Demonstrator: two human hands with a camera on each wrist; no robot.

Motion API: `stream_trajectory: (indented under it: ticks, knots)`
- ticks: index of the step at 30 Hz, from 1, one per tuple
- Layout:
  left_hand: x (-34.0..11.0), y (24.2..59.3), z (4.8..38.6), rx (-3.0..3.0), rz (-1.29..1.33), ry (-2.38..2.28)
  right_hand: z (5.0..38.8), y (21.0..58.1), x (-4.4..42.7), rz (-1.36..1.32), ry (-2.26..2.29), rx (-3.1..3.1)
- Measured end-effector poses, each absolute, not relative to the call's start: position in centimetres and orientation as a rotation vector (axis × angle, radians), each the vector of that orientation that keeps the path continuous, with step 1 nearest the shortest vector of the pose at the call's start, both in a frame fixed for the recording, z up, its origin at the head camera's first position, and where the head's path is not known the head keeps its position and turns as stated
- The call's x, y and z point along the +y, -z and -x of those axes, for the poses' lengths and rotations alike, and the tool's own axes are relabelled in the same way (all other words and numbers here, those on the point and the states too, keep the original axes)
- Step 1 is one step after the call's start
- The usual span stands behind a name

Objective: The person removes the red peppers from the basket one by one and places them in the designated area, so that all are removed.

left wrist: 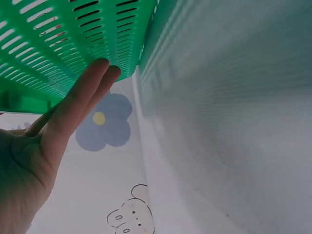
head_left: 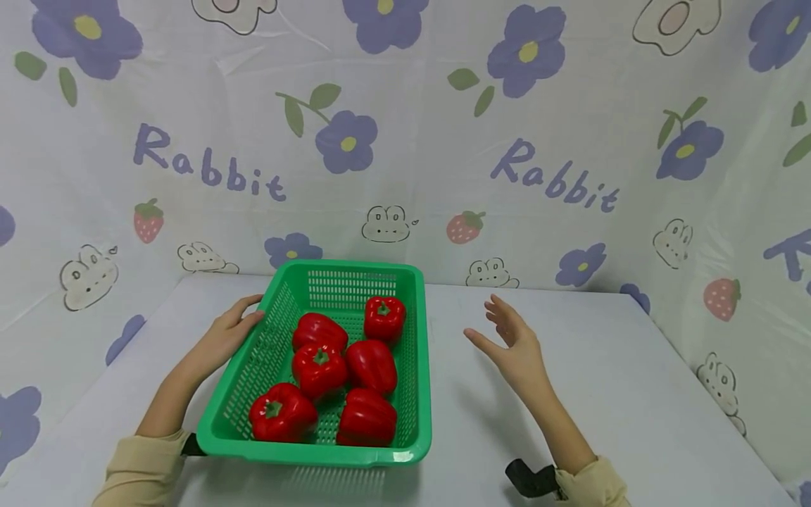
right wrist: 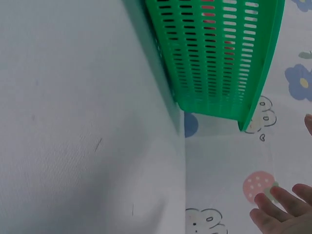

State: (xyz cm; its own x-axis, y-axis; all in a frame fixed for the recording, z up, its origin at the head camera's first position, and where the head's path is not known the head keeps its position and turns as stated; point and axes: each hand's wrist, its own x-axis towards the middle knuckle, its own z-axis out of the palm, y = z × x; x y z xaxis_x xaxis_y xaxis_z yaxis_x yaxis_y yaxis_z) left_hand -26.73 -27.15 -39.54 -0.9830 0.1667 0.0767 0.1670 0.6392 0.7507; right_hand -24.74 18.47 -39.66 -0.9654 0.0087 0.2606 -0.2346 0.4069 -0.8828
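Beige sleeves (head_left: pixel 144 461) lie nearest us. Beyond, on the white table (head_left: pixel 608 366), stands the green basket (head_left: pixel 304 451), likely stiff, weighted by six peppers (head_left: pixel 372 366), perhaps slippery; we'd grip opposite rims. Left hand (head_left: pixel 229 331): straight fingers against its side. Right hand (head_left: pixel 518 352): clear of it, thumb and fingers spread. Slotted plastic; glossy, lobed red skins.

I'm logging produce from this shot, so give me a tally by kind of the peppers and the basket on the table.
Red peppers: 6, all inside the basket
Green basket: 1
Total: 7
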Motion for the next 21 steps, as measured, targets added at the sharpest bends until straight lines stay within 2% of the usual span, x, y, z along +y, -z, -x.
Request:
stream_trajectory:
  ticks: [21]
  knots:
    - [-27.2,39.6,26.8,-2.834,0.303,1.363,23.3,38.6,15.0,-0.313,-1.698,-2.393]
